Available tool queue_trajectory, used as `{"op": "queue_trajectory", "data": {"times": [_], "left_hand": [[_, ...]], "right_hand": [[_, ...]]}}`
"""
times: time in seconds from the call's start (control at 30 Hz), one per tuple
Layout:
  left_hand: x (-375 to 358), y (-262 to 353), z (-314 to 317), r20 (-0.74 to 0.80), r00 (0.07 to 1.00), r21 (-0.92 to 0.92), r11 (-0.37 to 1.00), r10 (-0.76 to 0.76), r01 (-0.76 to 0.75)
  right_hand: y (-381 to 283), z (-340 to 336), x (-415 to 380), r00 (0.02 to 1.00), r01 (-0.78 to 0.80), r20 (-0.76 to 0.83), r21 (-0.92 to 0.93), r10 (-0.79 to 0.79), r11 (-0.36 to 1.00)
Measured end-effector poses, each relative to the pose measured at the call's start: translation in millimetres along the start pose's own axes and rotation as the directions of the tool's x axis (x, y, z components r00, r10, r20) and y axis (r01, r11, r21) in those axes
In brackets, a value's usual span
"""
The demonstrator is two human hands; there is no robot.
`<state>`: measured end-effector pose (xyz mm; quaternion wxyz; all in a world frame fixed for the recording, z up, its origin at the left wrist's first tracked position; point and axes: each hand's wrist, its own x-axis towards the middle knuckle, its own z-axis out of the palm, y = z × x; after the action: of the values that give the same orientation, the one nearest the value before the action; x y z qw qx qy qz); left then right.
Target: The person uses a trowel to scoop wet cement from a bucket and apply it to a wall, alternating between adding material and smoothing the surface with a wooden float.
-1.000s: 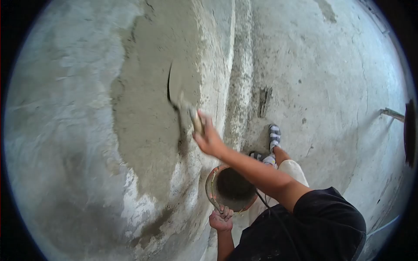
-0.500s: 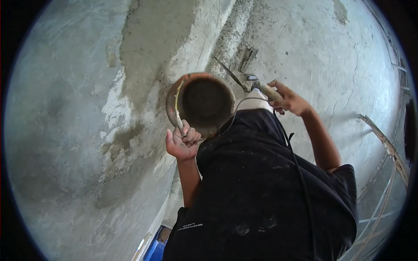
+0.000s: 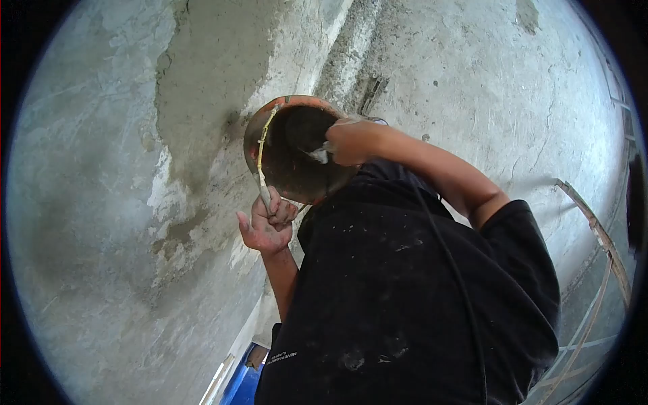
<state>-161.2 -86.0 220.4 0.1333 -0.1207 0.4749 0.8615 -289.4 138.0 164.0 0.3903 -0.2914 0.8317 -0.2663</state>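
Observation:
An orange bucket (image 3: 251,131), smeared with grey, is tilted so that its mouth faces me. My left hand (image 3: 268,223) is closed around the lower end of its thin, yellowish bail handle (image 3: 261,152), with the thumb sticking out. Reaching over the rim, my right hand (image 3: 351,142) is in a fist around a trowel (image 3: 319,154). Only a small metal part of the trowel shows; its blade is down inside the bucket and mostly hidden. Dark grey material (image 3: 304,128) lies at the bucket's bottom.
A grey wall (image 3: 94,202) with a darker damp patch (image 3: 209,81) rises at the left. Rough debris lines the base where wall meets floor (image 3: 472,88). A curved strip (image 3: 594,219) leans at the right. Something blue (image 3: 241,386) stands at the lower left.
My right hand has swung left with the trowel, from beside the bucket to inside its mouth. The bucket and my left hand have shifted slightly left and up.

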Motion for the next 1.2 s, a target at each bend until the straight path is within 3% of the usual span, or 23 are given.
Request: {"op": "queue_trajectory", "data": {"times": [0.17, 0.23, 0.37, 0.43, 0.47, 0.53, 0.57, 0.63, 0.73, 0.87, 0.93, 0.97, 1.03, 1.1, 1.17, 1.2], "left_hand": [[12, -1, 22, -0.035, 0.999, 0.008, 1.000, 0.005, -0.005], [16, 2, 28, -0.013, 1.000, 0.050, 0.999, 0.002, -0.001], [23, 2, 35, -0.054, 0.999, 0.025, 1.000, 0.005, -0.004], [24, 2, 35, -0.052, 0.999, -0.006, 1.000, -0.006, 0.006], [24, 1, 34, -0.063, 0.998, -0.010, 1.000, -0.004, 0.004], [26, 0, 31, -0.086, 0.996, -0.036, 0.999, -0.017, 0.014], [25, 0, 30, -0.090, 0.996, -0.038, 0.999, -0.013, 0.009], [24, 0, 29, -0.199, 0.979, -0.094, 0.994, 0.036, -0.055], [14, 6, 12, -0.341, 0.934, -0.117, 0.980, 0.110, -0.158], [3, 13, -2, -0.375, 0.912, -0.129, 0.965, 0.165, -0.227], [5, 14, -3, -0.418, 0.898, -0.174, 0.958, 0.136, -0.227], [7, 14, -4, -0.415, 0.897, -0.170, 0.955, 0.154, -0.242], [13, 14, -5, -0.360, 0.925, -0.205, 0.957, 0.123, -0.207], [17, 17, -6, -0.320, 0.938, -0.177, 0.965, 0.131, -0.195], [21, 23, 0, -0.438, 0.895, -0.205, 0.960, 0.082, -0.189], [18, 19, -15, -0.395, 0.914, -0.260, 0.942, 0.096, -0.211]], "right_hand": [[4, 14, 47, 0.994, 0.109, -0.019, 0.049, -0.108, 0.993], [1, 18, 54, 0.986, 0.106, 0.130, 0.008, -0.106, 0.994], [6, 10, 46, 0.972, 0.125, 0.193, 0.070, -0.136, 0.990], [17, 0, 49, 0.924, 0.135, 0.319, 0.242, -0.210, 0.961], [24, -1, 50, 0.920, 0.137, 0.330, 0.241, -0.213, 0.961], [39, -2, 53, 0.895, 0.082, 0.344, 0.494, -0.282, 0.866], [45, -2, 53, 0.893, 0.084, 0.348, 0.491, -0.284, 0.867], [53, -6, 52, 0.841, 0.074, 0.333, 0.710, -0.426, 0.700], [58, -26, 28, 0.874, 0.113, 0.220, 0.775, -0.434, 0.622], [75, -40, 1, 0.891, 0.148, 0.118, 0.837, -0.438, 0.527], [84, -49, -15, 0.940, 0.088, 0.063, 0.905, -0.336, 0.416], [90, -50, -18, 0.937, 0.101, 0.057, 0.900, -0.345, 0.425], [102, -47, -20, 0.933, 0.000, 0.109, 0.953, -0.344, 0.302], [107, -47, -18, 0.922, -0.023, 0.154, 0.938, -0.355, 0.347], [105, -46, -20, 0.959, 0.098, 0.010, 0.926, -0.282, 0.365], [104, -45, -22, 0.976, 0.095, -0.010, 0.918, -0.215, 0.386]]}}
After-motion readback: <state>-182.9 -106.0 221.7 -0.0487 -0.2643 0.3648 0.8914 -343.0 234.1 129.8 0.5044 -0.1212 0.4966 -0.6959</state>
